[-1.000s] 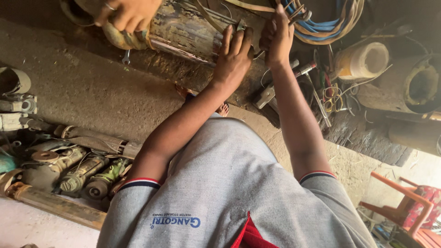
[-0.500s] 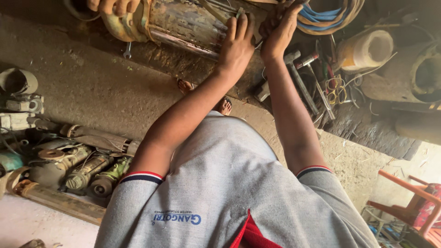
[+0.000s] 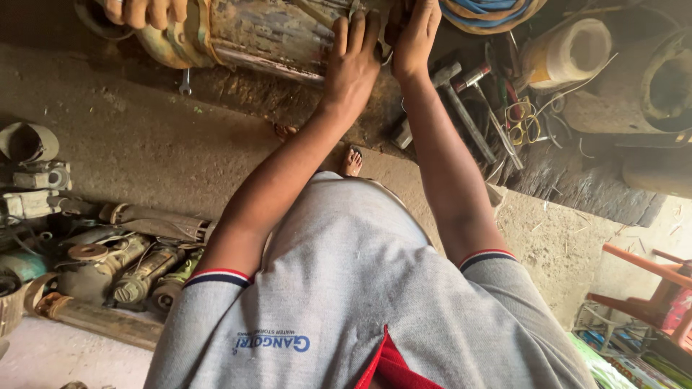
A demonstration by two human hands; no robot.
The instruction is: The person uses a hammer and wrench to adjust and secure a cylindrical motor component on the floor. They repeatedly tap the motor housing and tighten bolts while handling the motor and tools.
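A rusty cylindrical motor body (image 3: 274, 36) lies on its side on the dirt floor at the top of the head view. My left hand (image 3: 353, 61) rests flat on its casing with the fingers spread. My right hand (image 3: 414, 36) is beside it at the motor's right end, by a tangle of wires. Its fingertips reach the frame's top edge, so its grip is hidden. Another person's hand (image 3: 137, 11) holds the motor's left end.
Hammers (image 3: 461, 83), yellow-handled scissors (image 3: 522, 122), a whitish roll (image 3: 569, 50) and a blue cable coil (image 3: 490, 11) lie on a mat to the right. A spanner (image 3: 185, 83) lies below the motor. Old pump parts (image 3: 108, 266) line the left; an orange chair (image 3: 649, 277) stands bottom right.
Both of my hands have slid further along the motor towards the top of the frame and stay on it. The other person's hand keeps its hold on the left end.
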